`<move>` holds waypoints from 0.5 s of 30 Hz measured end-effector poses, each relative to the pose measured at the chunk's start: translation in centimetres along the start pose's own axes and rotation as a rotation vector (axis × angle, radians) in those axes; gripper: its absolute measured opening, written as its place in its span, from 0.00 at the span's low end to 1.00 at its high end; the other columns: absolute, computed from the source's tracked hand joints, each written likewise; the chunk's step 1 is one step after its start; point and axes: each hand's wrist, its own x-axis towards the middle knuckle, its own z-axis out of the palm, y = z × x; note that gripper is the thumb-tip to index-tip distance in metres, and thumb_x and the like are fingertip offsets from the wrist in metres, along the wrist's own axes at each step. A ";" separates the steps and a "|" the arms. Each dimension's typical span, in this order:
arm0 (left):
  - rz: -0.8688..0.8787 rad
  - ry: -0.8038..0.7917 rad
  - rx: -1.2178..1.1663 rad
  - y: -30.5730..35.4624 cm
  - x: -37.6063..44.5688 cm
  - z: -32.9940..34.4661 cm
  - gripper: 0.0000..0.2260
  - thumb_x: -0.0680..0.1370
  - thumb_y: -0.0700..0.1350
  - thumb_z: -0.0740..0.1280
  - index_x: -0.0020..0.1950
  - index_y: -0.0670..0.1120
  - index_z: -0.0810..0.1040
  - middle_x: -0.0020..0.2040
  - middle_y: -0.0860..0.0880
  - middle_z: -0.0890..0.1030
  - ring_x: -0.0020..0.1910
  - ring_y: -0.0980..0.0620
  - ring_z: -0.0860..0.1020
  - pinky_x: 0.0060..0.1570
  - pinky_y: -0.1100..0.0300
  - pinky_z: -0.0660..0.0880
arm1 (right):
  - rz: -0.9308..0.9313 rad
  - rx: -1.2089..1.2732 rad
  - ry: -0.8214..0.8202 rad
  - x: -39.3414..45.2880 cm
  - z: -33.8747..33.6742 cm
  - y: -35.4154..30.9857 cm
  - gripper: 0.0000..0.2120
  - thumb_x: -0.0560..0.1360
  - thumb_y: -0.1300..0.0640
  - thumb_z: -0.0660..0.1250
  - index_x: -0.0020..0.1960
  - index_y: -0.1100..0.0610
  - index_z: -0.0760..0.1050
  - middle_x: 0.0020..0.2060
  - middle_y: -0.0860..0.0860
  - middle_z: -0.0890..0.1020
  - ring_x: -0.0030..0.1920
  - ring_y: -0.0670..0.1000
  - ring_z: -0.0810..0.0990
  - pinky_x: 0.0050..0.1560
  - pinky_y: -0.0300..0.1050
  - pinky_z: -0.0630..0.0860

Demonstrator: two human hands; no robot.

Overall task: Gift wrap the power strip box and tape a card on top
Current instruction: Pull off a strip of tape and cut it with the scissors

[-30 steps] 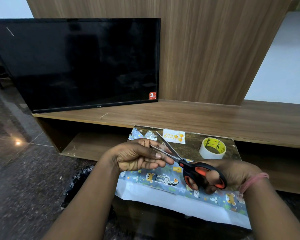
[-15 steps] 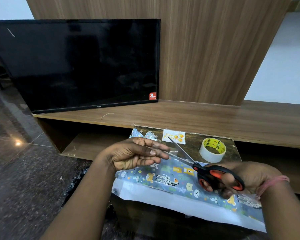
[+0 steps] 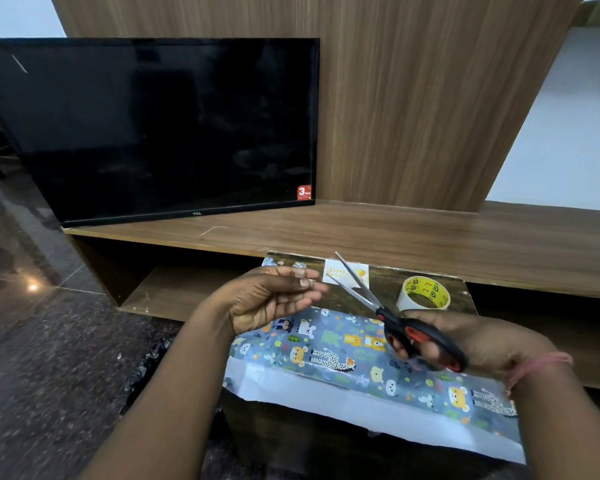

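Television (image 3: 160, 129), black, screen dark, at 10 o'clock on a wooden unit (image 3: 430, 244); left hand (image 3: 274, 299) at centre, palm up, fingers extended and loose, whether a clear tape piece lies at the fingertips cannot be told. Wrapped box (image 3: 343, 351), animal-print paper, at 5 o'clock on a small table (image 3: 461, 289), a white paper margin along its near edge; card (image 3: 347, 273) at 1 o'clock beyond it. Tape roll (image 3: 424, 294) at 2 o'clock beside the card; right hand (image 3: 475, 341) at 4 o'clock over the box, gripping black-and-red scissors (image 3: 395, 317), blades parted toward 11 o'clock.

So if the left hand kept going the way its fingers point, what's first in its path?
Probably the open scissors: the left hand points right, toward their blades, with the card behind. Depth is unclear.
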 end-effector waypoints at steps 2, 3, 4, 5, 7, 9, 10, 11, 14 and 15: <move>0.024 0.058 -0.033 -0.4 0.5 0.4 0.21 0.73 0.33 0.69 0.66 0.32 0.76 0.59 0.32 0.82 0.49 0.45 0.87 0.50 0.58 0.83 | 0.066 -0.149 0.139 0.9 0.5 -0.4 0.33 0.55 0.41 0.79 0.52 0.57 0.74 0.40 0.54 0.80 0.38 0.52 0.76 0.35 0.43 0.68; 0.031 0.077 -0.047 -0.6 0.7 0.6 0.21 0.74 0.33 0.69 0.66 0.32 0.76 0.59 0.32 0.82 0.49 0.44 0.87 0.49 0.58 0.84 | 0.101 -0.215 0.224 1.5 0.7 -0.5 0.32 0.55 0.39 0.80 0.49 0.54 0.73 0.38 0.53 0.81 0.36 0.52 0.77 0.35 0.44 0.69; 0.035 0.091 -0.052 -0.6 0.8 0.7 0.19 0.75 0.32 0.68 0.66 0.32 0.76 0.58 0.32 0.83 0.49 0.44 0.87 0.48 0.58 0.84 | 0.105 -0.238 0.277 1.7 0.9 -0.5 0.32 0.54 0.38 0.83 0.47 0.53 0.72 0.37 0.52 0.82 0.34 0.52 0.77 0.35 0.46 0.70; 0.035 0.099 -0.048 -0.6 0.8 0.7 0.18 0.76 0.32 0.67 0.66 0.33 0.76 0.58 0.33 0.83 0.48 0.45 0.87 0.47 0.58 0.84 | 0.102 -0.239 0.313 1.9 0.9 -0.7 0.33 0.54 0.38 0.84 0.46 0.53 0.72 0.37 0.51 0.82 0.33 0.52 0.78 0.34 0.46 0.71; 0.029 0.093 -0.010 -0.6 0.6 0.8 0.16 0.79 0.32 0.66 0.67 0.36 0.77 0.58 0.34 0.83 0.48 0.46 0.87 0.45 0.59 0.84 | 0.069 -0.212 0.381 2.1 1.2 -1.0 0.27 0.63 0.45 0.82 0.48 0.57 0.70 0.37 0.50 0.85 0.30 0.51 0.77 0.31 0.43 0.71; 0.018 0.066 0.044 -0.5 0.5 1.0 0.15 0.81 0.33 0.64 0.67 0.39 0.77 0.59 0.35 0.83 0.48 0.47 0.87 0.42 0.60 0.84 | -0.003 -0.167 0.493 2.0 1.0 -1.0 0.17 0.74 0.55 0.76 0.48 0.59 0.68 0.37 0.51 0.87 0.28 0.47 0.77 0.28 0.38 0.69; 0.011 0.050 0.065 -0.5 0.3 1.1 0.15 0.81 0.32 0.63 0.67 0.40 0.77 0.59 0.35 0.83 0.48 0.47 0.87 0.41 0.60 0.83 | -0.039 -0.139 0.567 1.8 0.9 -0.8 0.14 0.76 0.58 0.73 0.47 0.60 0.67 0.36 0.52 0.87 0.29 0.46 0.79 0.28 0.38 0.68; 0.005 0.034 0.079 -0.5 0.2 1.3 0.15 0.82 0.32 0.63 0.68 0.41 0.77 0.59 0.35 0.83 0.48 0.47 0.87 0.42 0.60 0.83 | -0.066 -0.122 0.651 1.8 0.5 -0.4 0.13 0.77 0.58 0.73 0.46 0.60 0.67 0.34 0.51 0.87 0.32 0.46 0.83 0.30 0.38 0.68; 0.001 -0.018 0.096 -0.4 0.0 1.8 0.17 0.82 0.32 0.62 0.69 0.42 0.77 0.60 0.35 0.83 0.48 0.48 0.87 0.45 0.60 0.84 | -0.046 -0.226 0.978 1.2 -0.6 0.8 0.16 0.74 0.54 0.76 0.36 0.57 0.71 0.24 0.42 0.80 0.29 0.39 0.79 0.30 0.37 0.66; -0.001 -0.039 0.095 -0.4 -0.1 1.9 0.17 0.82 0.31 0.62 0.69 0.42 0.77 0.60 0.35 0.83 0.48 0.48 0.87 0.45 0.60 0.84 | 0.006 -0.278 1.096 0.9 -1.2 1.5 0.18 0.73 0.52 0.77 0.32 0.57 0.72 0.21 0.43 0.76 0.24 0.40 0.73 0.28 0.37 0.65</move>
